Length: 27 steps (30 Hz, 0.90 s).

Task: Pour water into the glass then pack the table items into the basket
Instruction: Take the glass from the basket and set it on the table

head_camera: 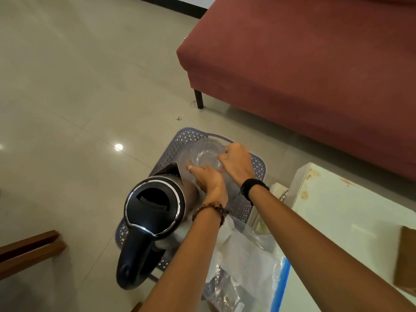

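A blue-grey perforated basket (pixel 186 137) stands on the floor. Inside it, at the near left, sits a black and silver electric kettle (pixel 153 212) with its spout pointing away. A clear glass (pixel 207 155) is in the far part of the basket. My right hand (pixel 235 162) grips the glass at its right side. My left hand (pixel 206 179) is at the near side of the glass, fingers reaching down beside it; whether they hold it is hidden.
A red sofa (pixel 315 70) stands beyond the basket. A white table (pixel 337 212) is at the right, with a brown item (pixel 406 257) on its far right and clear plastic bags (pixel 245 262) at its near edge. Wooden furniture (pixel 29 251) sits at the left.
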Each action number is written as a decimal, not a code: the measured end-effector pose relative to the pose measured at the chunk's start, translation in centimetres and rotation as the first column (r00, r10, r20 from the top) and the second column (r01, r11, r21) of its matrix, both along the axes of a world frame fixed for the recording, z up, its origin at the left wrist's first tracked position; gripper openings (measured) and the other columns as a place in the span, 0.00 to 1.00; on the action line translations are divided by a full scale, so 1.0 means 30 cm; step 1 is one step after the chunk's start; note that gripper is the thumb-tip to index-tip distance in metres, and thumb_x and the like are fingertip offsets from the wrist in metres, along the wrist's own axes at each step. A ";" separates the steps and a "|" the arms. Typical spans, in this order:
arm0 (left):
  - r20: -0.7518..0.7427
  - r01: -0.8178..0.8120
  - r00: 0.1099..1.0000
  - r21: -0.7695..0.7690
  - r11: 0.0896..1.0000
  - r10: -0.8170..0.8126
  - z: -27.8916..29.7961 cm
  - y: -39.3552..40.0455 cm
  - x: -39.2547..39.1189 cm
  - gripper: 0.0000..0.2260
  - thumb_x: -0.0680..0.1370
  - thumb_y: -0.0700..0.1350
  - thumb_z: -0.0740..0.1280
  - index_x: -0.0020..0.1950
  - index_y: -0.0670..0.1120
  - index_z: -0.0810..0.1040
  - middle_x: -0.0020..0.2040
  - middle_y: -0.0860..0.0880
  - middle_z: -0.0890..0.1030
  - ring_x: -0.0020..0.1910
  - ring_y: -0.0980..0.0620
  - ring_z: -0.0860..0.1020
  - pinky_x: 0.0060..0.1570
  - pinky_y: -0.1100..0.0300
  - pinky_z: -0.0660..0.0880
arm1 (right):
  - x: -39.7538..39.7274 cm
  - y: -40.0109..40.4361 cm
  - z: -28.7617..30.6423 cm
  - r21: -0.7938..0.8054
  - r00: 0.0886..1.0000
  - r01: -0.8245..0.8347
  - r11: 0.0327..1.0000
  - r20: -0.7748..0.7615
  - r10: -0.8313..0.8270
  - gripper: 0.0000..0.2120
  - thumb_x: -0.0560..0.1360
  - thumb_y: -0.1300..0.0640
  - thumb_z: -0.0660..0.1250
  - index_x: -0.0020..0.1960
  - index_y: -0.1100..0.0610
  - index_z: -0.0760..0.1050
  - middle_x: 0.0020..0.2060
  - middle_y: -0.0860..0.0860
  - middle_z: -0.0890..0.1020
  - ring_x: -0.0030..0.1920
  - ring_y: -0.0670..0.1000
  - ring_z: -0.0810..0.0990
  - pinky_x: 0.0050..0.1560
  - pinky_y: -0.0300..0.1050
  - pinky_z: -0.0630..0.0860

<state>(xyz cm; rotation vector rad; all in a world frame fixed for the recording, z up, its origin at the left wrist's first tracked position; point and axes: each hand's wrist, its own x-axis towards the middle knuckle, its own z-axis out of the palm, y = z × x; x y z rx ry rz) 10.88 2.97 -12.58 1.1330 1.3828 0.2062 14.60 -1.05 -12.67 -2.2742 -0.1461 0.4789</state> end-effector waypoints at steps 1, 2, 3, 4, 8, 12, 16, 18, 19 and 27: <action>0.026 0.040 0.999 0.007 0.999 -0.040 0.027 -0.015 -0.014 0.19 0.81 0.41 0.49 0.72 0.48 0.57 0.63 0.39 0.73 0.54 0.43 0.75 0.51 0.55 0.72 | -0.009 -0.026 0.020 0.034 1.000 0.020 0.999 0.019 -0.021 0.19 0.69 0.70 0.61 0.24 0.58 0.59 0.21 0.52 0.63 0.23 0.56 0.67 0.23 0.44 0.60; 0.056 0.092 0.994 0.031 0.995 -0.093 0.059 -0.034 -0.026 0.19 0.81 0.41 0.49 0.72 0.49 0.57 0.62 0.39 0.74 0.53 0.43 0.76 0.51 0.53 0.74 | -0.021 -0.057 0.045 0.080 0.998 0.051 0.995 0.038 -0.054 0.20 0.70 0.69 0.62 0.23 0.57 0.60 0.21 0.51 0.64 0.25 0.60 0.72 0.24 0.47 0.65; 0.076 0.155 0.984 0.071 0.985 -0.161 0.095 -0.061 -0.041 0.20 0.80 0.40 0.49 0.72 0.51 0.57 0.59 0.40 0.75 0.51 0.43 0.77 0.50 0.53 0.75 | -0.039 -0.097 0.078 0.130 0.993 0.095 0.987 0.053 -0.103 0.21 0.71 0.68 0.62 0.23 0.56 0.61 0.20 0.51 0.65 0.27 0.62 0.75 0.25 0.48 0.69; 0.098 0.211 0.970 0.118 0.970 -0.223 0.130 -0.093 -0.061 0.20 0.80 0.40 0.50 0.72 0.52 0.57 0.57 0.41 0.77 0.49 0.44 0.78 0.46 0.54 0.76 | -0.059 -0.140 0.116 0.174 0.986 0.142 0.975 0.066 -0.155 0.21 0.71 0.68 0.63 0.23 0.56 0.62 0.20 0.50 0.66 0.27 0.62 0.76 0.26 0.47 0.71; 0.119 0.416 0.881 0.268 0.869 -0.459 0.275 -0.276 -0.175 0.20 0.79 0.39 0.51 0.71 0.51 0.59 0.50 0.46 0.78 0.42 0.51 0.78 0.40 0.66 0.76 | -0.189 -0.369 0.250 0.286 0.947 0.278 0.917 0.080 -0.312 0.12 0.72 0.65 0.64 0.31 0.69 0.73 0.25 0.62 0.77 0.28 0.61 0.78 0.28 0.52 0.80; 0.261 0.531 0.759 0.284 0.799 -0.597 0.386 -0.544 -0.348 0.22 0.79 0.35 0.51 0.72 0.48 0.58 0.65 0.43 0.72 0.59 0.44 0.74 0.57 0.58 0.76 | -0.389 -0.661 0.345 0.236 0.890 0.404 0.884 0.123 -0.439 0.09 0.74 0.63 0.65 0.38 0.67 0.79 0.32 0.61 0.83 0.33 0.59 0.82 0.31 0.46 0.82; 0.229 0.657 0.687 0.210 0.724 -0.689 0.400 -0.810 -0.554 0.21 0.80 0.37 0.54 0.72 0.50 0.57 0.58 0.51 0.73 0.49 0.51 0.76 0.44 0.64 0.76 | -0.628 -0.956 0.379 0.188 0.872 0.460 0.868 0.088 -0.482 0.07 0.76 0.62 0.65 0.46 0.62 0.82 0.33 0.52 0.82 0.31 0.45 0.81 0.31 0.30 0.78; 0.219 0.722 0.653 0.110 0.683 -0.725 0.366 -0.918 -0.665 0.22 0.80 0.38 0.54 0.72 0.53 0.56 0.54 0.53 0.71 0.44 0.55 0.75 0.45 0.60 0.76 | -0.749 -1.089 0.358 0.166 0.884 0.453 0.876 0.044 -0.466 0.09 0.75 0.64 0.64 0.40 0.58 0.80 0.31 0.55 0.82 0.31 0.48 0.82 0.32 0.38 0.81; 0.209 0.747 0.637 0.071 0.661 -0.742 0.342 -0.965 -0.721 0.21 0.80 0.38 0.54 0.72 0.53 0.57 0.54 0.52 0.71 0.43 0.55 0.74 0.44 0.61 0.76 | -0.805 -1.152 0.340 0.142 0.888 0.450 0.882 0.035 -0.458 0.11 0.74 0.65 0.64 0.36 0.55 0.77 0.29 0.53 0.81 0.30 0.45 0.82 0.29 0.36 0.79; 0.095 0.886 0.453 -0.165 0.434 -0.887 0.070 -1.133 -0.934 0.22 0.77 0.37 0.58 0.69 0.50 0.62 0.59 0.44 0.73 0.38 0.54 0.78 0.41 0.63 0.80 | -1.067 -1.419 0.080 0.038 0.848 0.498 0.866 -0.230 -0.478 0.09 0.72 0.67 0.63 0.48 0.64 0.80 0.32 0.58 0.83 0.30 0.48 0.83 0.37 0.55 0.82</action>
